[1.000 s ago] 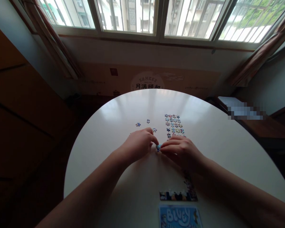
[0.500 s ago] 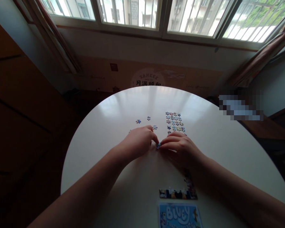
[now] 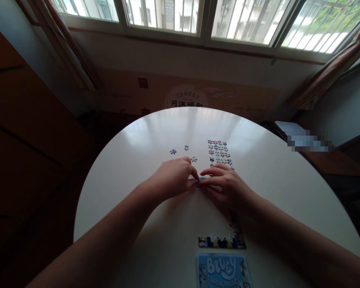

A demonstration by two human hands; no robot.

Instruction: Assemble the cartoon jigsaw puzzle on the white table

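Note:
Near the middle of the white round table (image 3: 114, 192), my left hand (image 3: 178, 178) pinches a small puzzle piece (image 3: 198, 184) between thumb and index finger. My right hand (image 3: 228, 184) touches the same piece from the right, thumb and fingertips closed on it. Beyond my right hand lie rows of loose puzzle pieces (image 3: 219, 150). A few single pieces (image 3: 173, 151) rest past my left hand. Closer to me is a joined strip of puzzle (image 3: 222, 242), its right side running up in shadow beneath my right forearm.
A blue card reading "BLUEY" (image 3: 223, 270) lies below the joined strip. Past the table's far edge are a low printed panel (image 3: 120, 90) and barred windows. A brown side surface (image 3: 342, 160) with a partly pixelated pale object stands at the right.
The view has shifted slightly. Both hands stay at the small piece, and the index finger of my right hand has lifted a little away from it.

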